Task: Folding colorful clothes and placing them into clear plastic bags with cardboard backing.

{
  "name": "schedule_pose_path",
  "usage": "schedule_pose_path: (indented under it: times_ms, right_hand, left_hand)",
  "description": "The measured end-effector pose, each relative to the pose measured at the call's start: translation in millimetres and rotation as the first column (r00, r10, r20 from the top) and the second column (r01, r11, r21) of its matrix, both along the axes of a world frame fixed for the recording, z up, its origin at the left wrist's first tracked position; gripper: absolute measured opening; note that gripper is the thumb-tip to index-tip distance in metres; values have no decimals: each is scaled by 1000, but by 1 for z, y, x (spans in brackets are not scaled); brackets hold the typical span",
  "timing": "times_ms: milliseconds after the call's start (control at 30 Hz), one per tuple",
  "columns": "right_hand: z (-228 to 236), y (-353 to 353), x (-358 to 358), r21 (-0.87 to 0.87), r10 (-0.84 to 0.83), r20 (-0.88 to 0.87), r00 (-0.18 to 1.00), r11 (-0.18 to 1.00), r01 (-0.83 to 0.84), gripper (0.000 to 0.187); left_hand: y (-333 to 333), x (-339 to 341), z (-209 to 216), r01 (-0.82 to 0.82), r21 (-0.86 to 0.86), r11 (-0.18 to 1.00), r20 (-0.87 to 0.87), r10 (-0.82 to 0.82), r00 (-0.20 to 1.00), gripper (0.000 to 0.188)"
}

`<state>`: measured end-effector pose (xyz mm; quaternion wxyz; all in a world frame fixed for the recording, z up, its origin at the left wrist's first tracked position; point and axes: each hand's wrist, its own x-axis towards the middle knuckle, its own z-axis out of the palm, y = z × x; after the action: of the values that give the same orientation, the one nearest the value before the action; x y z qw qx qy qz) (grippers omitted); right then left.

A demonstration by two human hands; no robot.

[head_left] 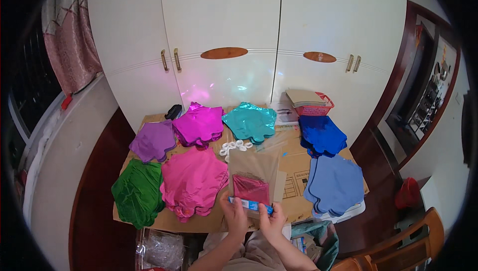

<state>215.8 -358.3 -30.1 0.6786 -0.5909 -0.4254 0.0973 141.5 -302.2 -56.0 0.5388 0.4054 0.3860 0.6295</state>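
Close to the table's near edge, my left hand and my right hand are closed on opposite ends of a narrow blue-and-white packet. It lies across the lower part of a clear plastic bag, which my fingers also appear to touch. A folded, deep-pink shiny piece shows through the bag. Beside my left hand rests a stack of glossy pink scalloped pieces. Several white rings lie just beyond the bag. My fingertips are partly hidden around the packet.
On the cardboard-covered table are green, purple, magenta, teal, dark blue and grey-blue stacks. A red basket stands at the back right. A wooden chair is at near right.
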Motion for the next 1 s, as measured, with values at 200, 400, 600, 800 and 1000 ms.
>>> schedule_pose_path:
  times_ms: [200,400,600,800,1000]
  right_hand:
    - [-8,0,-4,18,-75,137,988,997,73,20]
    - [-28,0,6,32,-1,-15,1000,999,1,13]
    - [-11,4,13,133,266,-429,863,964,-231,9]
    - [-9,5,15,135,265,-413,871,964,-230,10]
    - [2,13,13,144,-151,-6,989,978,150,18]
  left_hand:
    - [9,-4,-11,4,3,1000,35,-4,999,18]
    - [21,-23,16,124,-10,992,150,-121,981,14]
    - [15,-29,9,438,26,899,499,-392,773,15]
    - [17,-32,-9,555,-12,832,473,-484,736,16]
    - [7,-20,2,474,-18,880,438,-419,795,14]
